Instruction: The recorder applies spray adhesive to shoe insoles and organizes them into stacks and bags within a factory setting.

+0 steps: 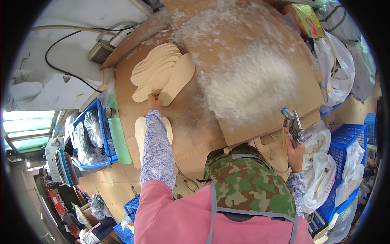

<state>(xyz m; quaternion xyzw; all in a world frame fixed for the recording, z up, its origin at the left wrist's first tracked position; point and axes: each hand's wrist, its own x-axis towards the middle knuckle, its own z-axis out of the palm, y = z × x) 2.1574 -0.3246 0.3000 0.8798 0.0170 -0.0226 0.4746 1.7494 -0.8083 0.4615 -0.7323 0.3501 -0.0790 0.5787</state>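
A fanned pile of cream insoles [156, 67] lies on the cardboard-covered table [187, 134]. One insole [180, 77] rests at a slant along the right side of the pile. My left hand [154, 101] is closed at the pile's near end, its fingers pinching the heel edge of an insole. Beneath my left forearm lie more insoles [139, 131], partly hidden by the sleeve. To the right, past the table's near edge, my right hand [295, 152] is wrapped round a metal spray gun [293, 124] with a blue part at its front. A thin yellow hose hangs from the gun.
White fibrous residue [252, 81] coats the cardboard's right half. At left stands a blue crate [106, 138] of plastic bags; at right, another blue crate [343, 142] with white bags [323, 175] beside it. A yellow container [304, 20] sits at the far right corner. Cables hang at far left.
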